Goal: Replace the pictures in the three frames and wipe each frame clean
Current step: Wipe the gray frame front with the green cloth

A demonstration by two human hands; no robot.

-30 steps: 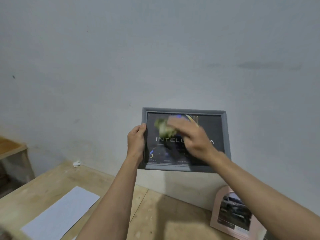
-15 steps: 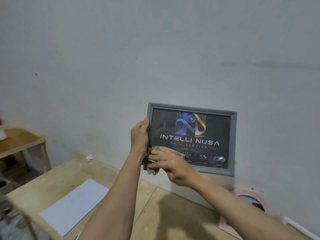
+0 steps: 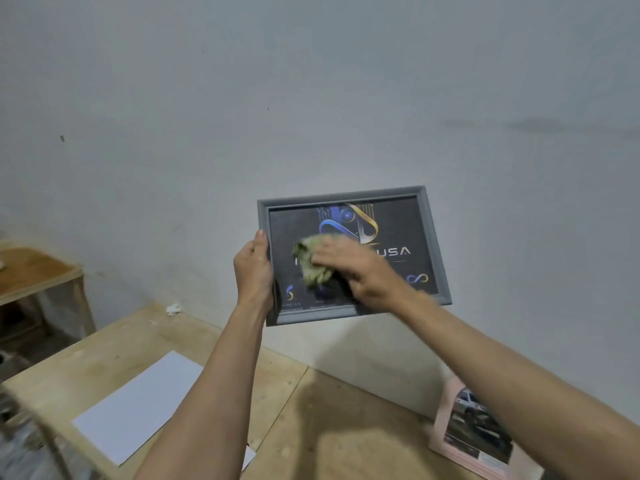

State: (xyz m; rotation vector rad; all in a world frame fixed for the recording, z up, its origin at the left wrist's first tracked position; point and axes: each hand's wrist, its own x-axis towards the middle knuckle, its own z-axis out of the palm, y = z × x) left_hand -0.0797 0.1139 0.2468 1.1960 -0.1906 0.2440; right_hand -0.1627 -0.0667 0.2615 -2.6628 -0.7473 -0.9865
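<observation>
while the grey frame (image 3: 353,254) was held up before the wall, gripped at its left edge by the left hand (image 3: 252,268), a greenish cloth (image 3: 311,263) was pressed on its glass by the blurred right hand (image 3: 360,271), fingers unclear; most lettering was hidden.

Dim, even indoor light with a cool grey cast and no glare. The right hand (image 3: 360,271) and its green cloth (image 3: 313,263) are smeared by motion blur, while the grey frame (image 3: 436,244) stays fairly sharp. Soft shadows fall below the frame on the wall (image 3: 311,98) and the wooden table (image 3: 332,420). Far left of it, the picture's corner blurs and warps.
</observation>
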